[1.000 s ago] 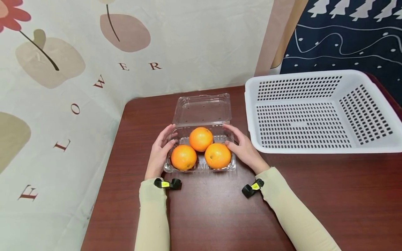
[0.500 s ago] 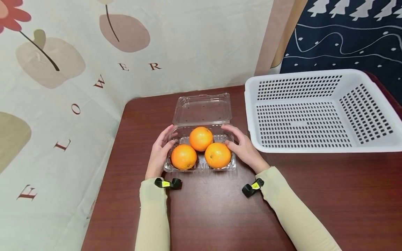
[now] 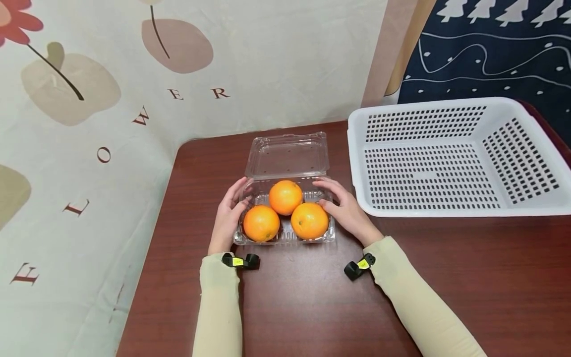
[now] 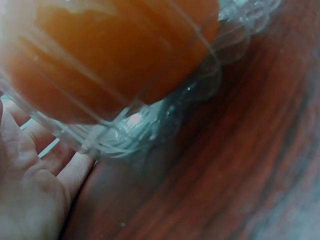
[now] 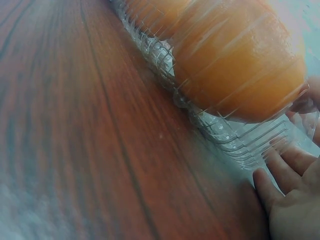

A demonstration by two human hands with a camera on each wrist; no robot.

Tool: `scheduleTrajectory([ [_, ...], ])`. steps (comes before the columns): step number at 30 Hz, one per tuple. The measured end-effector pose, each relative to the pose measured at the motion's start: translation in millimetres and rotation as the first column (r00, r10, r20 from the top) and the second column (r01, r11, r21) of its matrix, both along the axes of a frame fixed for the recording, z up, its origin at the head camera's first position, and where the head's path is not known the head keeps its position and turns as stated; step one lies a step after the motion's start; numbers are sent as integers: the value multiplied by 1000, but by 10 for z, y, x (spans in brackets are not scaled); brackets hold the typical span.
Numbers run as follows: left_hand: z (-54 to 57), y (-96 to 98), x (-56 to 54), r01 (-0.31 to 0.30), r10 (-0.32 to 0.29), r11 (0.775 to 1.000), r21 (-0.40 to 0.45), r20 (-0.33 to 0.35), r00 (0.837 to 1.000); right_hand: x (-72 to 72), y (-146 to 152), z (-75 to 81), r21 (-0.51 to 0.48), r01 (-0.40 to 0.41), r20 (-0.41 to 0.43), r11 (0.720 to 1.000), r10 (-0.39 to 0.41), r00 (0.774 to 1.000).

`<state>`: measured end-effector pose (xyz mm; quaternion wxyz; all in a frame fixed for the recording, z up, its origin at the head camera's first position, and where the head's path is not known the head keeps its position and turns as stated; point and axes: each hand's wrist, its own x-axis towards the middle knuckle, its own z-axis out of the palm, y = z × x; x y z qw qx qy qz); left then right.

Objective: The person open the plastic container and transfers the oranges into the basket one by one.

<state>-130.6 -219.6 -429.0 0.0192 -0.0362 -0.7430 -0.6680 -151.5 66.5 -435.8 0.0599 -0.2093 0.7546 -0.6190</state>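
Note:
In the head view, a clear plastic clamshell container [image 3: 285,237] lies on the table with its lid [image 3: 287,156] folded back behind it. Three oranges sit inside: one orange [image 3: 285,197] at the back, another [image 3: 261,223] at front left, a third [image 3: 310,221] at front right. My left hand [image 3: 227,215] grips the container's left side, thumb over the rim and fingers along the outer wall. On the opposite side, my right hand [image 3: 348,210] holds the wall likewise, its thumb close to the front right orange. Both wrist views show fingers against the clear ribbed wall.
A large white perforated plastic basket [image 3: 428,210] stands on the table right of the container. Behind the brown wooden table [image 3: 294,307] hangs a pale printed cloth [image 3: 276,64], with a dark blue patterned cloth [image 3: 490,64] at the back right.
Both hands, the container and the oranges stay nearly in place. The left part of the pale cloth has shifted a little to the left.

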Motion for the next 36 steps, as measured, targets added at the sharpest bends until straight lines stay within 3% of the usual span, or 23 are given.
scheduleTrajectory([
  [15,21,13,12,3,-4,999,-42,-27,1000,35,5,42,-63,2,-24,998,-3,1000],
  [20,15,8,21,-6,5,1000,-29,-36,999,43,-2,60,-86,-7,-42,996,3,999],
  [30,15,10,12,-15,14,1000,-1,-61,998,49,-25,109,-22,32,-69,999,-34,997],
  [36,15,12,8,-25,25,1000,16,-57,998,55,-39,141,-82,66,-38,994,-70,997],
])
